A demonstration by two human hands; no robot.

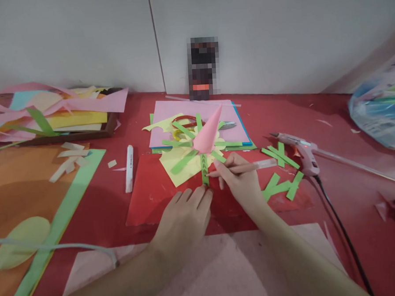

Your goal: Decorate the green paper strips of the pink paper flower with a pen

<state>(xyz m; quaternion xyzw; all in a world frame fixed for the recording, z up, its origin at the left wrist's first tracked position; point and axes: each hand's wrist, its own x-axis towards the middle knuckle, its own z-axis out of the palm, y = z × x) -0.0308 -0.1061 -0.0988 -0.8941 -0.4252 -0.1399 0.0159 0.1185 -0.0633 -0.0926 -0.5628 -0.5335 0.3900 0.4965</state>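
A pink paper cone [207, 134] stands on a yellow paper piece [181, 166] with green paper strips [184, 161] spreading out around it. One green strip [204, 169] points toward me and carries small dark marks. My right hand [238, 176] is closed round a pink pen [251, 166], whose tip touches that strip. My left hand [184, 217] lies flat with fingers stretched out, its fingertips pressing the near end of the strip onto a red paper sheet [147, 199].
A pink glue gun [300, 149] with a black cord lies at the right, near loose green strips [281, 170]. A white marker [129, 168] lies left of the red sheet. Paper scraps fill a tray [84, 135] at back left. A plastic bag [381, 107] sits far right.
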